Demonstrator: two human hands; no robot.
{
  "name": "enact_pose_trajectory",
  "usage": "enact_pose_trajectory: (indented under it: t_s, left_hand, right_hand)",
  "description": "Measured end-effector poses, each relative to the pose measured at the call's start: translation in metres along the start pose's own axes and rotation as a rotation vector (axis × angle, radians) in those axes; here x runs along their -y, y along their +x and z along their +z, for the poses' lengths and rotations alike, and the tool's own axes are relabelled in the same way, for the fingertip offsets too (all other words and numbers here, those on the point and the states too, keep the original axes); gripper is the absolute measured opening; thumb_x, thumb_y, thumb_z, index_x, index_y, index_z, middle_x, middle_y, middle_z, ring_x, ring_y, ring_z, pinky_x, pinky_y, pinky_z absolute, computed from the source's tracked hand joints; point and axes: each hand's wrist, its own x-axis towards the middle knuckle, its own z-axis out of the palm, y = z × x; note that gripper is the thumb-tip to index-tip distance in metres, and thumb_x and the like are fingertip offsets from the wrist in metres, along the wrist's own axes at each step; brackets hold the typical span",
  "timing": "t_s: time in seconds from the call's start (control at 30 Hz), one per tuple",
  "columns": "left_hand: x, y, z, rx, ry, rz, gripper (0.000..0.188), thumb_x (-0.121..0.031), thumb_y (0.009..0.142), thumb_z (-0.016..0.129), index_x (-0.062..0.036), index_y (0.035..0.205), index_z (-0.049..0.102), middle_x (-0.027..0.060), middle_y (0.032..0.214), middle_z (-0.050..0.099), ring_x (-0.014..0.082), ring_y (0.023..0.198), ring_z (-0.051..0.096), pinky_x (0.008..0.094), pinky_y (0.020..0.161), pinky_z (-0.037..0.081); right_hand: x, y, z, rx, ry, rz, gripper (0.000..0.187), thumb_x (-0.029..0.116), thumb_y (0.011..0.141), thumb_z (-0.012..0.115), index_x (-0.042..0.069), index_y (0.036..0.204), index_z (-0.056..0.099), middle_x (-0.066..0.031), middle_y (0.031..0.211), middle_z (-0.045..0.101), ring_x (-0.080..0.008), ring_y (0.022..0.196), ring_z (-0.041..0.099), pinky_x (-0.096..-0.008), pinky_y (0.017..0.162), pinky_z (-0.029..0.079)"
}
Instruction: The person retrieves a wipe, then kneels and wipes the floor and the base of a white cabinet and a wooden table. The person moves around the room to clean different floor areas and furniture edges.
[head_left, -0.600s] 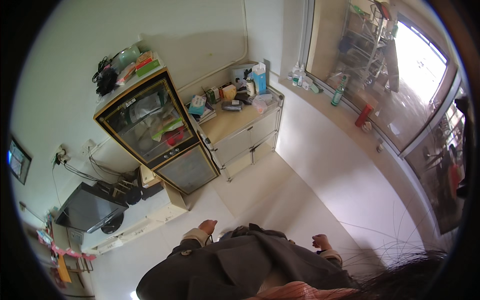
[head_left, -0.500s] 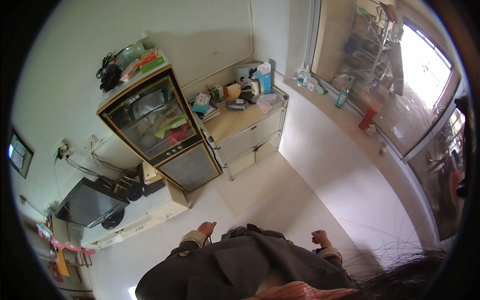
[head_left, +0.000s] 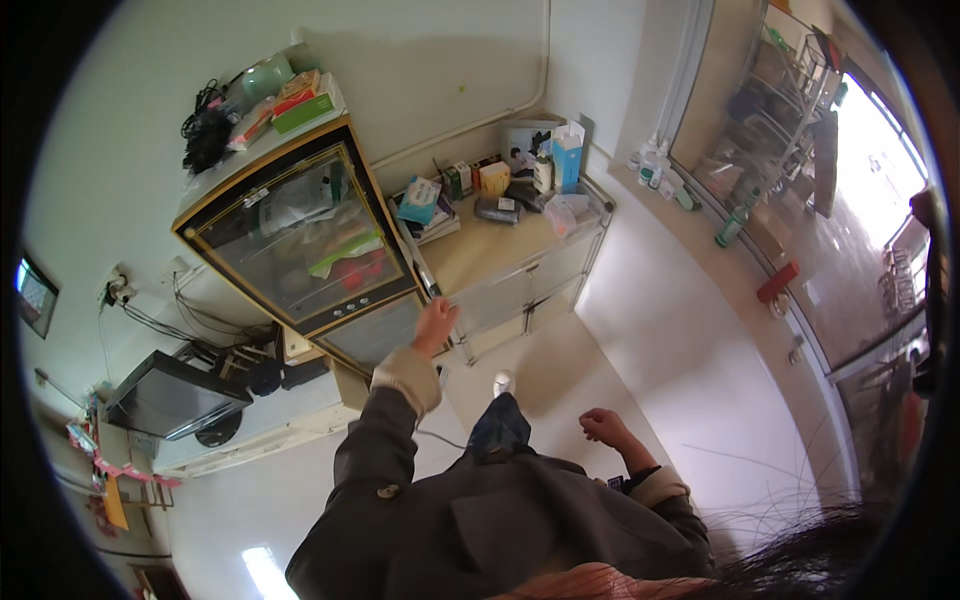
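Note:
My left hand [head_left: 435, 327] is raised in front of the gold-edged glass cabinet [head_left: 295, 235], close to the near left corner of the low dresser [head_left: 470, 262]. Its fingers are curled in, with no held thing showing; whether it touches the furniture I cannot tell. Lower on the right, my right hand [head_left: 605, 428] hangs over the floor, fingers loosely bent and slightly apart, holding nothing. A thin cord [head_left: 440, 437] hangs below my left sleeve. On the dresser lie a blue-and-white packet [head_left: 419, 200], small boxes, a dark pouch [head_left: 498, 210], a pump bottle [head_left: 543, 172] and a tall blue box [head_left: 567, 160].
A long window ledge [head_left: 735, 268] on the right bears a green bottle [head_left: 733, 222], a red cylinder [head_left: 777, 282] and small white bottles. A television [head_left: 178, 395] stands on a low white unit [head_left: 255, 425] at left. My shoe [head_left: 504, 382] is on the pale floor.
My left arm has reached forward and up toward the dresser corner. My right hand has shifted forward and left. A foot has come into view, and the furniture appears closer.

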Motion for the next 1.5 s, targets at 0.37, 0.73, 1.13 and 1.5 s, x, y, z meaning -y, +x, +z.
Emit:
enact_pose_trajectory:
  t_s: [0.37, 0.73, 1.13, 1.5]
  left_hand:
    - [-0.019, 0.327, 0.002, -0.16, 0.464, -0.308, 0.048, -0.029, 0.083, 0.064, -0.0032, 0.12, 0.046, 0.0179, 0.13, 0.041, 0.035, 0.122, 0.038, 0.0457, 0.092, 0.042]
    - [0.028, 0.406, 0.013, -0.124, 0.735, -0.349, 0.059, -0.025, 0.079, 0.069, -0.0112, 0.129, 0.042, 0.019, 0.132, 0.038, 0.0354, 0.123, 0.036, 0.0482, 0.089, 0.041]
    - [-0.026, 0.33, 0.0, -0.32, 0.193, -0.179, 0.056, -0.022, 0.064, 0.072, -0.0115, 0.116, 0.055, 0.0172, 0.116, 0.049, 0.0362, 0.108, 0.045, 0.0485, 0.09, 0.037]
    - [0.011, 0.218, 0.122, -0.113, 0.287, -0.1, 0.068, -0.031, 0.06, 0.076, -0.014, 0.119, 0.048, 0.0128, 0.112, 0.048, 0.0351, 0.104, 0.047, 0.051, 0.086, 0.039]
  right_hand:
    - [0.102, 0.137, -0.058, -0.078, 0.073, 0.261, 0.03, 0.027, 0.084, 0.062, 0.0, 0.097, 0.063, -0.008, 0.075, 0.064, -0.0139, 0.061, 0.061, -0.0263, 0.054, 0.049]
    - [0.155, 0.229, -0.076, -0.086, 0.082, 0.287, 0.028, 0.025, 0.084, 0.062, 0.0, 0.095, 0.063, -0.0103, 0.076, 0.065, -0.0157, 0.06, 0.063, -0.0285, 0.054, 0.05]
    - [0.199, 0.322, -0.086, 0.155, -0.089, 0.147, 0.031, 0.028, 0.083, 0.063, -0.001, 0.094, 0.063, -0.0088, 0.073, 0.064, -0.0144, 0.06, 0.062, -0.0265, 0.054, 0.05]
    - [0.217, 0.392, -0.079, 0.465, -0.291, 0.039, 0.031, 0.031, 0.081, 0.062, 0.001, 0.087, 0.065, -0.0117, 0.071, 0.065, -0.0184, 0.061, 0.063, -0.0319, 0.059, 0.05]
